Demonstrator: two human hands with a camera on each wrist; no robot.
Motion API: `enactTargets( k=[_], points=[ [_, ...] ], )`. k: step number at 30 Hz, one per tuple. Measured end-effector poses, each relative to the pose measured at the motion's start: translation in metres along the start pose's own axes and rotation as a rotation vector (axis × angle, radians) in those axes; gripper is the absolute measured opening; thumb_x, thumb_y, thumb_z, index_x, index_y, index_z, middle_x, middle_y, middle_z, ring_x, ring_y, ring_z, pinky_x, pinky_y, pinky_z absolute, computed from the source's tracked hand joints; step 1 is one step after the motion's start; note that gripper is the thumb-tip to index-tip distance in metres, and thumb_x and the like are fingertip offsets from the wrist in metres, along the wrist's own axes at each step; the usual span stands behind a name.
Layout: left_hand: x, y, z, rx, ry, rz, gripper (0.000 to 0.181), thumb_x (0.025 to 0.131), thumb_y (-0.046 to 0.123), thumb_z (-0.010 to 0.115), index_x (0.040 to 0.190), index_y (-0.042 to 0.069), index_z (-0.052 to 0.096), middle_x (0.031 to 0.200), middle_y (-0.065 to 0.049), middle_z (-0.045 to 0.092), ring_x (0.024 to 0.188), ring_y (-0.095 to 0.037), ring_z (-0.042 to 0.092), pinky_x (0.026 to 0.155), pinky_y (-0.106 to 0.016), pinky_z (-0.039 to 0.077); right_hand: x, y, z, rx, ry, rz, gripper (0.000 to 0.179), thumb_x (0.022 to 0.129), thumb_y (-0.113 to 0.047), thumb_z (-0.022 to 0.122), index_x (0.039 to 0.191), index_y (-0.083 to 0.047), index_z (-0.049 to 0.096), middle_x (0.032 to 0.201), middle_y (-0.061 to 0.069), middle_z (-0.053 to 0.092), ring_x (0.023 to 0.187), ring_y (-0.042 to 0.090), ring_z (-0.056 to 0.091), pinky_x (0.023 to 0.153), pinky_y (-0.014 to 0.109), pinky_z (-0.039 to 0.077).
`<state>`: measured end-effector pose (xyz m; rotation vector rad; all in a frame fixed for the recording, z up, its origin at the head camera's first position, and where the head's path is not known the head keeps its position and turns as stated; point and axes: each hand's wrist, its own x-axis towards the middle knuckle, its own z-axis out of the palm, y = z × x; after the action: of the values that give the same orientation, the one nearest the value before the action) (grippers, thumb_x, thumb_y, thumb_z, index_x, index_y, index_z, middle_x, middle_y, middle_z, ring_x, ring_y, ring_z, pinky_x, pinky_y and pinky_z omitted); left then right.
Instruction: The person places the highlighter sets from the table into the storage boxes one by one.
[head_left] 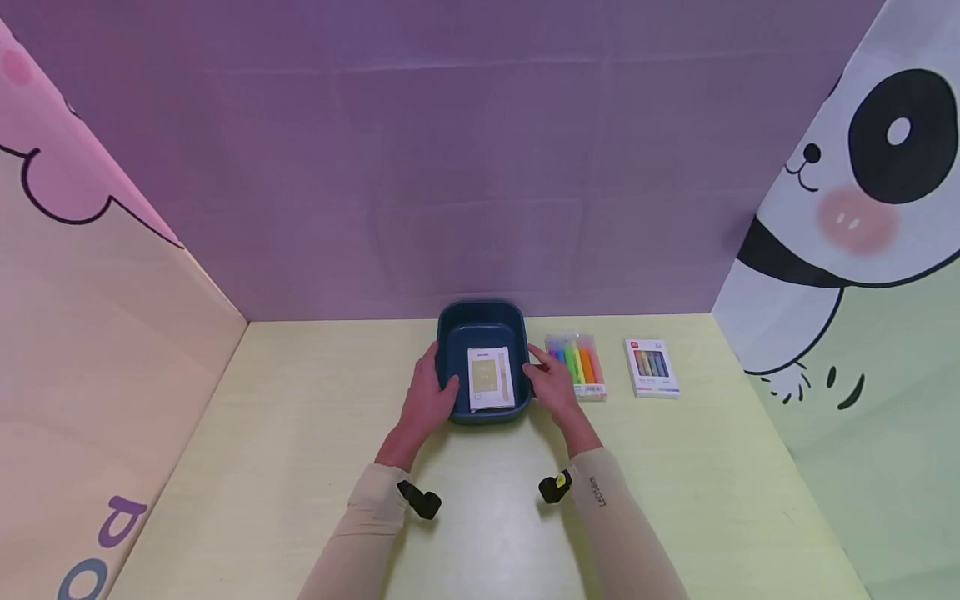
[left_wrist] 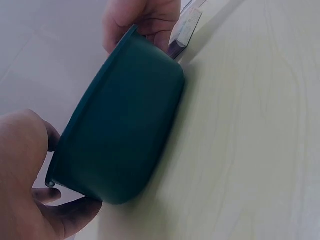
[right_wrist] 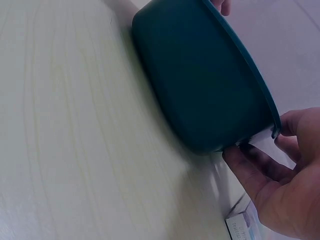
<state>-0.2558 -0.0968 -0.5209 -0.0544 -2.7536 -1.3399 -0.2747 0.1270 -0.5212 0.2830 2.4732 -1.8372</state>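
A dark blue-green plastic bin (head_left: 482, 322) with rounded corners stands near the back of the table, between both hands. Inside its near half lies a flat white box (head_left: 489, 379) with a beige panel. My left hand (head_left: 429, 402) grips the bin's left side, thumb over the rim and fingers against the outer wall. On the opposite side my right hand (head_left: 553, 387) holds the rim in the same manner. Both wrist views show the bin's outer wall (left_wrist: 117, 120) close over the tabletop, with fingertips low on its side near the right hand (right_wrist: 287, 185).
Just right of the right hand lies a clear pack of colourful markers (head_left: 581, 367). Farther right is a white box printed with coloured sticks (head_left: 652, 368). A purple backdrop (head_left: 480, 167) rises behind the pale wooden table (head_left: 315, 467), with printed panels on both sides.
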Motion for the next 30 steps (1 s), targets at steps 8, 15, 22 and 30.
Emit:
enactTargets(
  k=[8, 15, 22, 30],
  points=[
    [0.001, -0.010, -0.001, -0.039, 0.029, -0.069, 0.067, 0.096, 0.018, 0.056, 0.152, 0.002, 0.023, 0.147, -0.020, 0.039, 0.134, -0.034, 0.038, 0.110, -0.049, 0.030, 0.003, 0.002, 0.003, 0.021, -0.007, -0.012, 0.043, 0.096, -0.018, 0.059, 0.138, -0.018, 0.057, 0.110, 0.013, 0.063, 0.097, 0.026, 0.056, 0.076, 0.031, 0.053],
    [0.002, -0.012, 0.001, -0.096, 0.008, -0.079, 0.063, 0.097, 0.018, 0.055, 0.151, 0.003, 0.027, 0.144, -0.021, 0.043, 0.126, -0.038, 0.047, 0.104, -0.052, 0.038, 0.001, 0.001, 0.002, 0.007, 0.016, 0.008, 0.042, 0.096, -0.019, 0.058, 0.138, -0.020, 0.057, 0.110, 0.012, 0.062, 0.097, 0.026, 0.055, 0.077, 0.033, 0.052],
    [0.004, -0.021, 0.002, -0.177, 0.005, -0.101, 0.057, 0.098, 0.018, 0.054, 0.150, 0.012, 0.032, 0.138, -0.019, 0.049, 0.102, -0.034, 0.062, 0.090, -0.046, 0.051, 0.001, 0.003, 0.003, 0.015, 0.011, 0.017, 0.042, 0.096, -0.020, 0.058, 0.138, -0.021, 0.057, 0.110, 0.013, 0.062, 0.097, 0.026, 0.054, 0.077, 0.032, 0.052],
    [0.005, -0.029, 0.002, -0.277, 0.027, -0.150, 0.054, 0.096, 0.018, 0.057, 0.147, 0.024, 0.041, 0.129, -0.019, 0.055, 0.095, -0.029, 0.064, 0.085, -0.044, 0.054, 0.003, 0.006, 0.002, 0.001, 0.007, -0.010, 0.043, 0.096, -0.021, 0.057, 0.139, -0.020, 0.056, 0.110, 0.013, 0.062, 0.098, 0.027, 0.055, 0.077, 0.032, 0.053]
  ],
)
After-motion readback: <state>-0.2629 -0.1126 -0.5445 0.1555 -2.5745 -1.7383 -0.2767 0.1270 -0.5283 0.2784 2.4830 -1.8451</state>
